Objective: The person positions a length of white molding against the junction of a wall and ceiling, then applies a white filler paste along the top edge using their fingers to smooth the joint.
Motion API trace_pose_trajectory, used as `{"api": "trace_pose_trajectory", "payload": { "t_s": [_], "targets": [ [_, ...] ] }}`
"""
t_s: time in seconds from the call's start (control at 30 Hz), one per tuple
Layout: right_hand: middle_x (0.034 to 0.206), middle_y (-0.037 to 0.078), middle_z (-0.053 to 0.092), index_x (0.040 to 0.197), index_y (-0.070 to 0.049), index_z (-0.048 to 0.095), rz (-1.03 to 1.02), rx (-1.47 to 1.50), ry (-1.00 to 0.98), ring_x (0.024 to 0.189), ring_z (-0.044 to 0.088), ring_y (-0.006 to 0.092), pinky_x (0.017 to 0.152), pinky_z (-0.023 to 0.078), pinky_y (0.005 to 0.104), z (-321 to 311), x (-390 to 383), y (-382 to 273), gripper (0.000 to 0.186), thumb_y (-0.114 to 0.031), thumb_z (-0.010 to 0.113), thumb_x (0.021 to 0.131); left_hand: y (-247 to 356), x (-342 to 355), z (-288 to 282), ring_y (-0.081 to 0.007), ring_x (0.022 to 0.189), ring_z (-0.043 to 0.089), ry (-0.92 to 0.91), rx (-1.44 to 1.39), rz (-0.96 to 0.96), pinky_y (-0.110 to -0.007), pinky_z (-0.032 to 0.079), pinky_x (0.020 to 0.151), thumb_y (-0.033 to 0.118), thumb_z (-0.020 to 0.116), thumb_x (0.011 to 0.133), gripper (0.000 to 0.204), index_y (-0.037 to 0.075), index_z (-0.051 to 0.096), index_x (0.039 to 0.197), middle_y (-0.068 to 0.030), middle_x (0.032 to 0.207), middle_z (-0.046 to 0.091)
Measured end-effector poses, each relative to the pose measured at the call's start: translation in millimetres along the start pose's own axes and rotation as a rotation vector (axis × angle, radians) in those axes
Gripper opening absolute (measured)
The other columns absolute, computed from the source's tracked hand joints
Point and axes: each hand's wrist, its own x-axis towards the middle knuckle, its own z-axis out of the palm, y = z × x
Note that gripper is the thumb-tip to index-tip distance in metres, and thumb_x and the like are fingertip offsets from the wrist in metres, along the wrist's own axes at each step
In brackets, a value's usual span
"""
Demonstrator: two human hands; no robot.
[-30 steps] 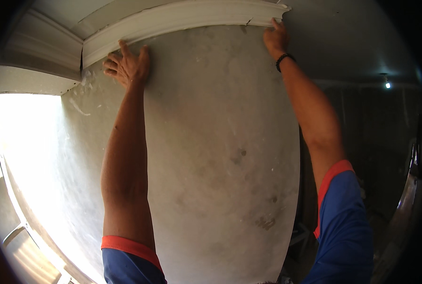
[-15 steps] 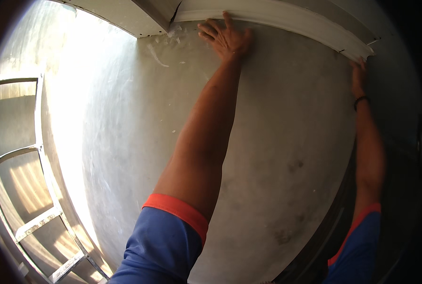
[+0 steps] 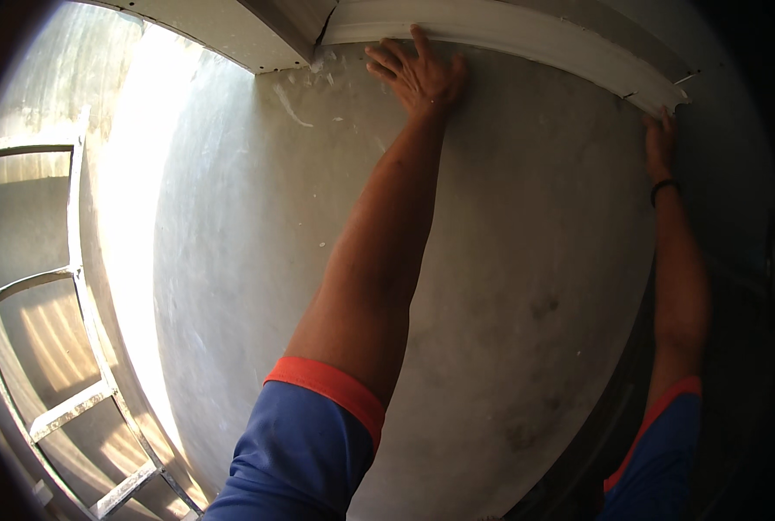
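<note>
Moulding [image 3: 491,26], pale and long, runs along the top of the grey wall [image 3: 509,243], with a dark gap at its left end; beneath it the left hand [image 3: 424,82] is spread wide, back toward the viewer, palm side to the wall, its longest-reaching fingertip at the moulding's lower edge and its thumb held well apart; nothing shows in its grasp. The right hand [image 3: 660,143] reaches up near the moulding's right end, fingertips at the lower edge; whether they press or pinch it cannot be told, as the hand is small and dim there. Both palms are hidden; the left thumb is blurred; the upper frame edge cuts off part of the moulding; below the black wristband [image 3: 665,187], the right sleeve [image 3: 656,451] sinks into shadow; glare washes out the wall's left side, near the ladder [image 3: 71,412].
</note>
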Motion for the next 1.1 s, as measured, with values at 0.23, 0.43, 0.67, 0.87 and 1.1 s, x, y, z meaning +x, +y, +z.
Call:
{"api": "trace_pose_trajectory", "payload": {
  "t_s": [0.23, 0.43, 0.67, 0.87, 1.1],
  "targets": [
    [0.156, 0.014, 0.026, 0.148, -0.021, 0.037, -0.046, -0.101, 0.007, 0.144, 0.025, 0.0311, 0.117, 0.023, 0.0408, 2, 5, 19, 0.061, -0.036, 0.057, 0.092, 7, -3, 0, -0.0533, 0.142, -0.001, -0.015, 0.016, -0.001, -0.061, -0.001, 0.114, 0.06, 0.053, 0.081, 0.091, 0.015, 0.018, 0.152, -0.0321, 0.152, 0.015],
    [0.155, 0.014, 0.026, 0.148, -0.023, 0.037, -0.066, -0.25, 0.023, 0.143, 0.025, 0.0328, 0.117, 0.024, 0.0418, 7, 0, 14, 0.061, -0.04, 0.056, 0.093, 0, -3, -3, -0.0537, 0.142, 0.0, -0.001, 0.024, 0.027, -0.061, 0.0, 0.114, 0.058, 0.053, 0.082, 0.089, 0.015, 0.018, 0.152, -0.0335, 0.151, 0.015],
    [0.154, 0.015, 0.029, 0.148, -0.024, 0.036, -0.13, -0.327, 0.055, 0.142, 0.027, 0.0336, 0.115, 0.026, 0.0436, 9, 7, 26, 0.061, -0.043, 0.056, 0.094, 4, -3, -1, -0.0539, 0.142, 0.001, -0.001, 0.018, 0.015, -0.061, 0.0, 0.114, 0.058, 0.052, 0.083, 0.089, 0.013, 0.017, 0.151, -0.035, 0.151, 0.013],
    [0.151, 0.018, 0.034, 0.147, -0.022, 0.038, -0.271, -0.312, 0.105, 0.139, 0.033, 0.0355, 0.114, 0.028, 0.0448, -4, 15, 53, 0.065, -0.045, 0.057, 0.09, 16, -11, 4, -0.0543, 0.141, 0.004, 0.001, 0.028, 0.027, -0.063, 0.001, 0.113, 0.059, 0.053, 0.082, 0.091, 0.012, 0.017, 0.152, -0.0346, 0.151, 0.015],
    [0.139, 0.016, 0.048, 0.137, -0.012, 0.048, -0.337, -0.077, 0.283, 0.131, 0.042, 0.0342, 0.11, 0.031, 0.0501, -16, -2, 47, 0.057, -0.03, 0.059, 0.084, 5, 0, 6, -0.056, 0.141, 0.004, 0.01, 0.089, 0.089, -0.065, 0.0, 0.112, 0.062, 0.05, 0.082, 0.09, 0.015, 0.02, 0.152, -0.0356, 0.151, 0.016]
  ]
}}
